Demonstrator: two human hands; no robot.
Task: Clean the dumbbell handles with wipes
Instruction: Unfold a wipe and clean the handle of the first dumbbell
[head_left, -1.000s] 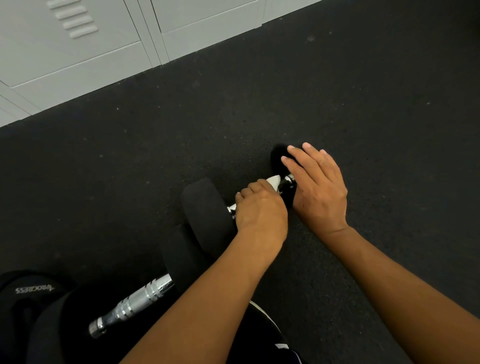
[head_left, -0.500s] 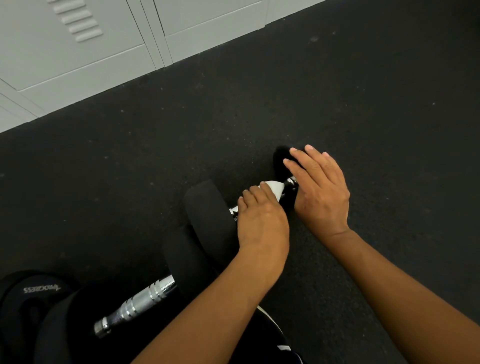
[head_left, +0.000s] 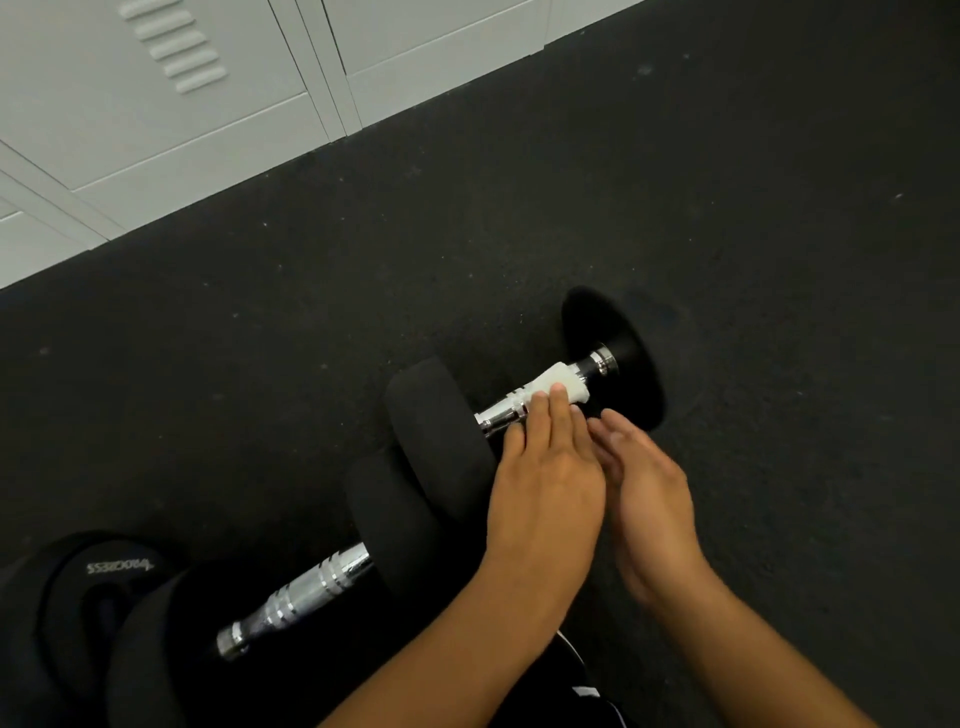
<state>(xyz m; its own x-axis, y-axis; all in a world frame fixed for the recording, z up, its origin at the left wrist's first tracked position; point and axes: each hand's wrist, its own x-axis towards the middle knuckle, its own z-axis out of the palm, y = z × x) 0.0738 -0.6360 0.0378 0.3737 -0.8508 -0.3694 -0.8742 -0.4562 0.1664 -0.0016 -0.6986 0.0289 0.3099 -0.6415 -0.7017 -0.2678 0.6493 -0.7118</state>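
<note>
A dumbbell lies on the black floor with a chrome handle (head_left: 501, 415) between two black heads, one on the left (head_left: 436, 431) and one on the right (head_left: 621, 358). A white wipe (head_left: 556, 387) is wrapped around the right part of that handle. My left hand (head_left: 545, 483) reaches over the handle with its fingertips pressing on the wipe. My right hand (head_left: 649, 493) hovers just beside it, fingers loosely apart, holding nothing and off the dumbbell. A second dumbbell lies nearer me, its bare chrome handle (head_left: 301, 592) in plain view.
Grey metal lockers (head_left: 156, 104) line the far left edge of the rubber floor (head_left: 727, 208). A black item with a small logo (head_left: 119, 566) sits at the bottom left, next to the nearer dumbbell's head (head_left: 145, 654).
My right hand has come off the right head and drawn back toward me. My left hand has loosened from a fist to flatter fingers on the wipe, exposing more handle.
</note>
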